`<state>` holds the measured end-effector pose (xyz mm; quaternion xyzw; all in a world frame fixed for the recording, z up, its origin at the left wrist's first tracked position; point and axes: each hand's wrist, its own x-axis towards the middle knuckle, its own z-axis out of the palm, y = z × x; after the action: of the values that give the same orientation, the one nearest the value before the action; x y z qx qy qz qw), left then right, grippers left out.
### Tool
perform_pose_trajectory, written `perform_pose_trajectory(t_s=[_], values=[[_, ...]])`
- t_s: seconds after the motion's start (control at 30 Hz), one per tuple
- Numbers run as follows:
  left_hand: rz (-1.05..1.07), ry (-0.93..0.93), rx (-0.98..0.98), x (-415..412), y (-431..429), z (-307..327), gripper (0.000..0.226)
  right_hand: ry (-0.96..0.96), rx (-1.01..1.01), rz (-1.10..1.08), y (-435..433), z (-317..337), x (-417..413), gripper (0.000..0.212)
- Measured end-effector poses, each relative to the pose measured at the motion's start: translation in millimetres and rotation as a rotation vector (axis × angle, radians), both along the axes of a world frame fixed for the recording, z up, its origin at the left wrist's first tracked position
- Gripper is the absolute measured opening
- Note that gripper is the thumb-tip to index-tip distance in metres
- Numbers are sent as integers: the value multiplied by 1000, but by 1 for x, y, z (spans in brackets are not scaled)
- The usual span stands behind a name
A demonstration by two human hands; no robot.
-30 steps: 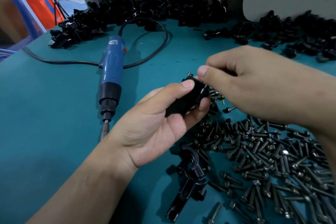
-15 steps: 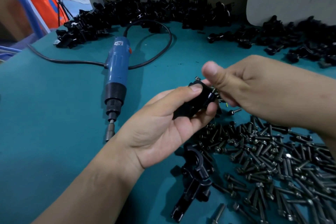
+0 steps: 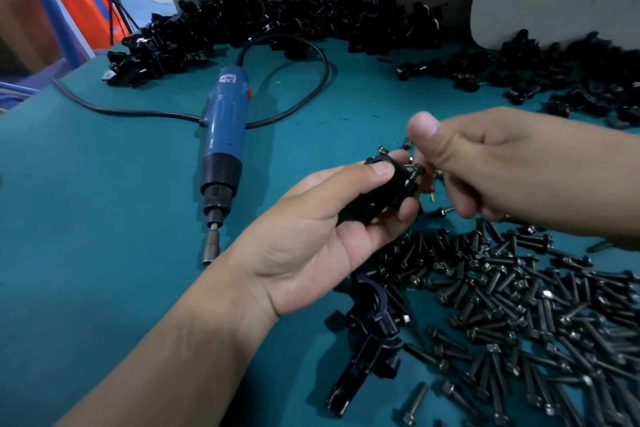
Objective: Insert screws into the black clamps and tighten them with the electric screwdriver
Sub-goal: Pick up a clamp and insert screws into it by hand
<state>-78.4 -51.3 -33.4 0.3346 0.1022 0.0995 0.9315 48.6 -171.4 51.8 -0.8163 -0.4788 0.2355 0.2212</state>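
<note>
Teal desk (image 3: 86, 218): electric screwdriver (image 3: 225, 121) lying left of the hands, its cord (image 3: 311, 94) looped behind. Clamp heaps (image 3: 277, 24) along the back, loose screws (image 3: 519, 305) spread lower right. Left hand (image 3: 311, 243): thumb and fingers clamped on a black clamp (image 3: 381, 191), held above the screws. Right hand (image 3: 485, 166): fingers curled, thumb up, beside a screw (image 3: 414, 172) standing in that clamp; whether they pinch it, cannot tell

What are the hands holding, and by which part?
The left hand grips a black clamp round its middle, thumb on top. Whether the right hand holds anything cannot be told.
</note>
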Motion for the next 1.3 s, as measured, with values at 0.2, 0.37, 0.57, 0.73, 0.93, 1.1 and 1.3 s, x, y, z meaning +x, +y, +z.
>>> perform_pose_trajectory(t_s=[0.2,0.37,0.57,0.73,0.93,1.1,1.3], values=[[0,4,43,-2,-1,-1,23,-133,-50,0,4,-4,-5,51],[26,9,-13,0,1,0,24,-57,-65,-53,5,-3,-1,68],[30,14,-7,-1,1,-1,29,-66,26,-7,3,-3,-3,28],[29,2,53,-2,1,1,29,-115,-79,-54,9,-8,-6,55],[29,-7,10,0,2,1,30,-39,-29,-31,5,-7,1,62],[3,-12,41,-1,1,0,27,-12,-12,3,3,-8,0,42],[9,-16,37,-2,0,1,19,-55,-101,-47,6,-6,-3,70]])
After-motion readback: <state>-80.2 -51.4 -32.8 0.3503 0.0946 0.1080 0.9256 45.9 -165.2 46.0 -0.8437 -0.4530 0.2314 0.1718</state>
